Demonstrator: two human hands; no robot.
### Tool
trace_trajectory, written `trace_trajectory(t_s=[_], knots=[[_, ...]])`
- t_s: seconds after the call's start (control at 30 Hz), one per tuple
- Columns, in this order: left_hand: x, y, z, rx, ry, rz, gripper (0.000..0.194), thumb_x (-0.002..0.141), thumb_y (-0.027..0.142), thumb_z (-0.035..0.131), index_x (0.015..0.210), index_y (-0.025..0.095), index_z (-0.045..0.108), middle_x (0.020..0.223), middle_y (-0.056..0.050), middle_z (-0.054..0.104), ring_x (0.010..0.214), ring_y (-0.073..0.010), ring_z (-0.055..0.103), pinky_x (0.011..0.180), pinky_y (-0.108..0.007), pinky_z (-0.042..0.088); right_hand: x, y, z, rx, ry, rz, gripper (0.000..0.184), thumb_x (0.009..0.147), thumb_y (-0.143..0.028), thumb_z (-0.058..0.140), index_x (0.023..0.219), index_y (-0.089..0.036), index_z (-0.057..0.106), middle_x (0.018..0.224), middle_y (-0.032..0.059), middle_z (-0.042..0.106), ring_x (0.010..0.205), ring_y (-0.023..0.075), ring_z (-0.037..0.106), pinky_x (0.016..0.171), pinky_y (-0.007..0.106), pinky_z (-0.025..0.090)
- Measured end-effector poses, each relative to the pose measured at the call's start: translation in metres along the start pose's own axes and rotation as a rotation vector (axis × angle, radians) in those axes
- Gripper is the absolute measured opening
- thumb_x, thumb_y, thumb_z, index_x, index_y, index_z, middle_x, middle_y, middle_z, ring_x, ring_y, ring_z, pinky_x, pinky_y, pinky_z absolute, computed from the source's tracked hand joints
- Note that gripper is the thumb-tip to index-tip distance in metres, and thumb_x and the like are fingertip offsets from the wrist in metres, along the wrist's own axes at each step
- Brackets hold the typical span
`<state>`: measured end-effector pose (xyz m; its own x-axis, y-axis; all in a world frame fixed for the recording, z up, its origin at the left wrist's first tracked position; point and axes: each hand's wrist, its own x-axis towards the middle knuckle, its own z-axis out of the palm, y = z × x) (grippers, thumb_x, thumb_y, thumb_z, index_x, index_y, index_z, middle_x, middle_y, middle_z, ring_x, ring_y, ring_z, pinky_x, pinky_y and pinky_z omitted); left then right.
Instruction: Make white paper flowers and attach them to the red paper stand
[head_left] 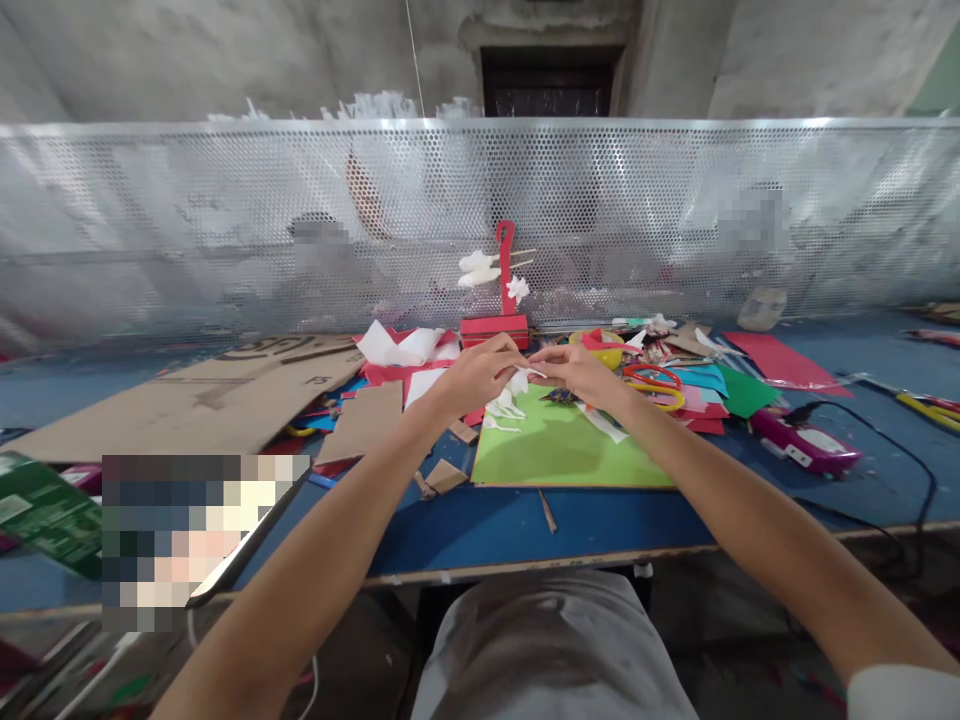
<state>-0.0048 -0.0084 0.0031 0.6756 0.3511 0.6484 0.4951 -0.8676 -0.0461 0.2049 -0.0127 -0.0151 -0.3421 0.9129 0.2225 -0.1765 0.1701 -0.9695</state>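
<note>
My left hand point(489, 366) and my right hand point(568, 366) meet above a lime-green sheet point(555, 455), fingers pinched. Between them is a small white paper piece point(519, 381), gripped by both hands; its exact shape is partly hidden by the fingers. Several curled white paper pieces point(507, 408) lie on the green sheet under my left hand. Below my right hand are a dark patterned object point(559, 397) and a white paper strip point(602, 424). Behind the hands stands a red paper-covered block point(495, 331) with a hooked red upright point(505, 270) bearing white paper shapes.
Large cardboard point(195, 400) lies at left, near a green circuit board point(49, 510) and a blurred-out screen point(195, 530). Red and yellow scissors point(654, 386), coloured papers and a purple corded device point(806, 443) are at right. A perforated metal panel point(637, 220) borders the blue table point(442, 540).
</note>
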Motion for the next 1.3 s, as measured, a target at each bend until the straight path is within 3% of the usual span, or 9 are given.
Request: trace_trajectory(t_s=[0.2,0.4,0.77,0.93,1.1,1.3], knots=[[-0.002,0.001,-0.004,0.148,-0.056,0.057,0.03,0.094,0.014,0.046,0.11,0.019,0.07,0.099,-0.008,0.061,0.085,-0.0144,0.059,0.073,-0.026,0.047,0.0,-0.003,0.0,0.043,-0.014,0.043,0.011,0.072,-0.019,0.079,0.081,-0.015,0.073,0.085,0.0047,0.074,0.082,0.0144,0.071,0.095,0.03,0.056],[-0.001,0.007,-0.007,0.225,-0.059,0.04,0.03,0.096,0.017,0.043,0.111,0.018,0.07,0.099,-0.009,0.06,0.083,-0.0149,0.059,0.072,-0.026,0.048,-0.001,0.0,-0.001,-0.003,-0.044,0.0,0.023,0.068,-0.023,0.082,0.089,-0.018,0.074,0.09,0.0051,0.075,0.091,0.0172,0.071,0.096,0.032,0.055],[-0.001,0.007,-0.009,0.048,0.025,-0.006,0.032,0.089,0.012,0.045,0.109,0.02,0.069,0.1,-0.008,0.061,0.086,-0.0165,0.06,0.075,-0.03,0.05,-0.003,-0.003,0.002,0.006,0.039,-0.018,0.02,0.066,-0.027,0.084,0.079,-0.017,0.072,0.085,0.0054,0.073,0.084,0.0165,0.071,0.095,0.032,0.055],[0.0,0.012,-0.017,-0.113,0.041,-0.007,0.033,0.09,0.015,0.047,0.119,0.021,0.062,0.112,-0.009,0.06,0.106,-0.0209,0.059,0.094,-0.039,0.049,-0.001,-0.004,0.0,0.026,0.036,-0.021,0.022,0.065,-0.028,0.084,0.08,-0.017,0.072,0.084,0.0037,0.073,0.079,0.0135,0.07,0.092,0.028,0.056],[0.001,0.013,-0.01,-0.205,-0.05,-0.023,0.055,0.088,0.039,0.062,0.138,0.027,0.043,0.137,-0.011,0.049,0.127,-0.0257,0.048,0.104,-0.044,0.044,0.0,-0.002,-0.004,0.078,0.01,-0.02,0.029,0.062,-0.029,0.087,0.083,-0.017,0.071,0.083,0.0032,0.074,0.078,0.0134,0.071,0.089,0.027,0.057],[0.005,0.013,0.002,-0.239,0.04,-0.123,0.026,0.091,0.03,0.058,0.116,0.024,0.062,0.112,-0.006,0.064,0.104,-0.0183,0.06,0.093,-0.037,0.048,-0.004,-0.008,0.002,0.057,0.003,-0.017,0.026,0.062,-0.029,0.086,0.077,-0.018,0.069,0.08,0.0016,0.072,0.078,0.0138,0.071,0.091,0.029,0.056]])
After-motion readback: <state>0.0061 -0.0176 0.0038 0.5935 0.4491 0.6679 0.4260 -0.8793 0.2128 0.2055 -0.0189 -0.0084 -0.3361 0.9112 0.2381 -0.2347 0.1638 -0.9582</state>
